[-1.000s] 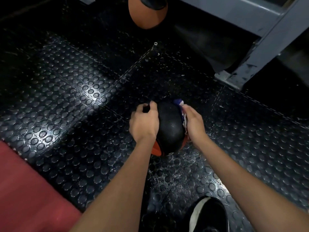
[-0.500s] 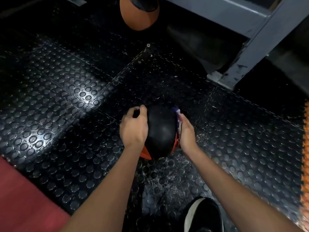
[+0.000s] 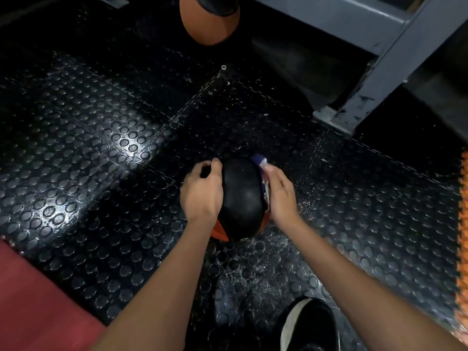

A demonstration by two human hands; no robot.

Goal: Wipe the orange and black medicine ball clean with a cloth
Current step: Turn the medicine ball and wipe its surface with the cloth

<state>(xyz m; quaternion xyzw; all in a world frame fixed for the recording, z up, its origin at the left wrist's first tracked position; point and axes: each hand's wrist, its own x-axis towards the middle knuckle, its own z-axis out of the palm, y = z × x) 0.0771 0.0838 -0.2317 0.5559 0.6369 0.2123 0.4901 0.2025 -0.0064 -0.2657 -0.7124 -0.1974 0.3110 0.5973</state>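
Note:
The orange and black medicine ball (image 3: 241,198) sits on the studded black floor mat, its black panel turned up and orange showing at its lower edge. My left hand (image 3: 201,193) grips the ball's left side, fingers curled round a handle opening. My right hand (image 3: 279,196) presses a blue, white and red cloth (image 3: 260,164) flat against the ball's right side. Most of the cloth is hidden under that hand.
A second orange and black ball (image 3: 209,19) lies at the far top centre. A grey metal frame (image 3: 379,79) with its foot stands at the upper right. A red mat (image 3: 38,305) fills the lower left, an orange edge (image 3: 462,236) the right. My black shoe (image 3: 310,325) is below.
The view shifted slightly; both hands and the ball stay together in the same grip. My right hand with the cloth slid a little along the ball's right side.

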